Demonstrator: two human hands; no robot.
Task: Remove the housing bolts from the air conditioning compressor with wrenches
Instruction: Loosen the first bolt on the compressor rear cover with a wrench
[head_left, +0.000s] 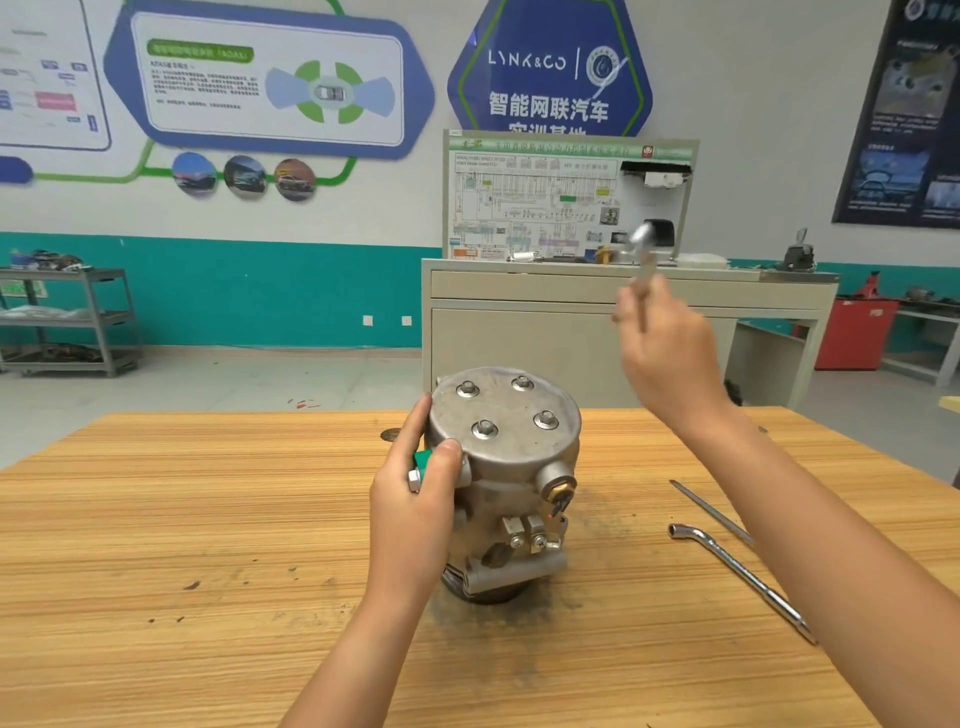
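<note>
The air conditioning compressor (511, 467) stands on end at the centre of the frame on a streaky wooden table (208, 519) — dull cast metal, its round flat top carrying four hex housing bolts (484, 429) on washers. The left hand (415, 499) grips its left side, thumb on the rim beside a green cap (423, 460). The right hand (665, 353), raised at upper right, is closed round a blurred steel wrench (644, 249), shaft upright. An L-shaped socket wrench (743, 571) and a thin rod (711, 512) lie at lower right.
</note>
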